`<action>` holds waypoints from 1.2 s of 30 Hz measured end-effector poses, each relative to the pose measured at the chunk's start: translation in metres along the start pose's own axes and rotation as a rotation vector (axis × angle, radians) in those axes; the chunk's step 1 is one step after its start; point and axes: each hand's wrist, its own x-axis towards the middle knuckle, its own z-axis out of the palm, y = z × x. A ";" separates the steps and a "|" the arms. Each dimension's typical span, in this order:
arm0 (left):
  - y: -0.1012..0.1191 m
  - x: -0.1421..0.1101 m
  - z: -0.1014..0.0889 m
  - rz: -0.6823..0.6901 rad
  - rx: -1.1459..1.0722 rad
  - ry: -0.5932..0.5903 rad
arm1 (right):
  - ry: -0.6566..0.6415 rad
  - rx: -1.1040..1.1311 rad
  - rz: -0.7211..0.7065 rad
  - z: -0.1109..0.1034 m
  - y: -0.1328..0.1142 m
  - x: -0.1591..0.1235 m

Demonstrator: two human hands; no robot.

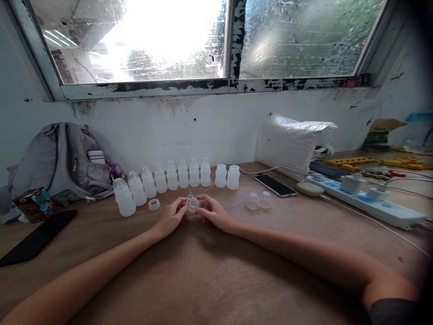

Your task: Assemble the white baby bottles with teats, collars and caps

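Between both hands, just above the table, is a clear baby bottle nipple in a ring. My left hand is closed on its left side, thumb and fingers pinching the rim. On the other side my right hand grips the same piece with thumb and fingers. A loose white collar ring lies left of my left hand. Behind the hands stands a curved row of several capped, frosted baby bottles. Two open bottles without tops stand at the row's right end. Two clear dome caps rest right of my right hand.
A phone lies at the right, near a white power strip with plugs and cables. A grey backpack and a black tablet-like slab are at the left. A white padded bag leans against the wall.
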 end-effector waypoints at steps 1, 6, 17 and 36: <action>-0.002 0.001 0.000 -0.026 -0.035 0.002 | -0.007 0.003 0.002 0.000 0.000 0.000; -0.004 0.001 -0.001 -0.052 -0.097 0.032 | -0.001 0.041 0.008 0.001 0.005 0.001; 0.008 -0.010 0.004 0.233 0.165 -0.007 | 0.085 -0.039 0.101 0.001 0.021 0.004; -0.005 -0.002 -0.001 0.062 0.140 0.120 | 0.257 -1.251 0.404 -0.125 -0.031 0.105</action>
